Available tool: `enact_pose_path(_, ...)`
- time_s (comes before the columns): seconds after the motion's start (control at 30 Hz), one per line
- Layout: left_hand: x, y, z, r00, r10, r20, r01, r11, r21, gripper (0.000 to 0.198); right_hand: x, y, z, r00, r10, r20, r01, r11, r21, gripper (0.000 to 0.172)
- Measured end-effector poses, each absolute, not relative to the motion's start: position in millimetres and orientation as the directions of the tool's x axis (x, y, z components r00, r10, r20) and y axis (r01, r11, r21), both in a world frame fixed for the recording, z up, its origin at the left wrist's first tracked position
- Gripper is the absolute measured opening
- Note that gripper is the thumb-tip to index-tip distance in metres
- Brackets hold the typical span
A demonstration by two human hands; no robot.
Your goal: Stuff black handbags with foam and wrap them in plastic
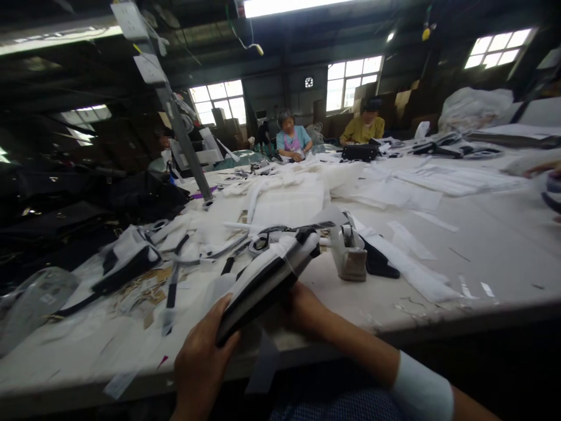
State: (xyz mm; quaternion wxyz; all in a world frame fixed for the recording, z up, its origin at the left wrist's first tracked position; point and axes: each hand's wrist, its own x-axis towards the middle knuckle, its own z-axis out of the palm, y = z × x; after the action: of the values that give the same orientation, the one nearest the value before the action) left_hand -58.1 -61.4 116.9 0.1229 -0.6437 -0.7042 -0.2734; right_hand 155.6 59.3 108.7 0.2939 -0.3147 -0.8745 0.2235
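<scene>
A black bag (266, 287), partly wrapped in white padding, is held tilted over the front of the table. My left hand (202, 358) grips its near left end, with the thumb along one side and fingers on the other. Against its underside at the right is my right hand (307, 311), whose fingertips are hidden behind the bag. A clear strip of film crosses the wrapped upper end. Just right of the bag stands a tape dispenser (353, 264), with a flat black piece (379, 260) beside it.
Another partly wrapped black bag (127, 269) and loose straps lie at left, near a pile of tan cords (142, 292). White sheets (289, 199) cover the middle. A metal post (186, 143) rises from the table. Two people (294, 139) sit across; another person's hand shows at far right.
</scene>
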Motion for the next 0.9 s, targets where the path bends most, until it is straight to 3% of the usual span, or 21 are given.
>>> enact_pose_path(0.17, -52, -54, 122, -0.094, 0.845, 0.527, 0.977, -0.022, 0.21, 0.057, 168, -12, 111, -0.661, 0.68, 0.317, 0.346, 0.652, -0.675, 0.045)
enact_pose_path(0.3, -52, -49, 124, -0.075, 0.843, 0.533, 0.978, -0.043, 0.204, 0.056, 162, -35, 103, -0.771, 0.519, 0.368, 0.291, 0.802, -0.521, 0.064)
enact_pose_path(0.37, -53, -48, 124, -0.066, 0.845, 0.531, 0.98, -0.046, 0.194, 0.056, 160, -33, 95, -0.769, 0.534, 0.352, 0.346, 0.81, -0.473, 0.051)
enact_pose_path(0.43, -54, -47, 124, -0.062, 0.849, 0.524, 0.982, -0.042, 0.184, 0.057, 161, -31, 89, -0.72, 0.596, 0.356, 0.377, 0.766, -0.521, 0.036)
enact_pose_path(0.53, -54, -46, 126, -0.061, 0.845, 0.532, 0.983, -0.041, 0.177, 0.058, 162, -30, 87, -0.554, 0.763, 0.334, 0.3, 0.557, -0.774, 0.017)
enact_pose_path(0.6, -54, -46, 128, -0.071, 0.838, 0.54, 0.983, -0.033, 0.18, 0.058, 161, -33, 88, -0.458, 0.871, 0.177, 0.186, 0.288, -0.939, 0.007)
enact_pose_path(0.67, -53, -46, 129, -0.075, 0.836, 0.544, 0.982, -0.032, 0.185, 0.058, 162, -36, 90, -0.468, 0.884, 0.002, 0.118, 0.065, -0.991, 0.008)
enact_pose_path(0.7, -52, -46, 129, -0.07, 0.834, 0.547, 0.982, -0.038, 0.184, 0.058, 163, -38, 91, -0.499, 0.866, -0.034, 0.129, 0.035, -0.991, 0.014)
enact_pose_path(0.8, -50, -48, 124, -0.017, 0.826, 0.563, 0.983, -0.09, 0.161, 0.061, 173, -42, 99, -0.602, 0.798, 0.027, 0.279, 0.242, -0.929, 0.034)
enact_pose_path(0.9, -47, -51, 113, 0.062, 0.809, 0.584, 0.982, -0.154, 0.108, 0.064, 185, -42, 117, -0.713, 0.697, 0.082, 0.369, 0.472, -0.801, 0.038)
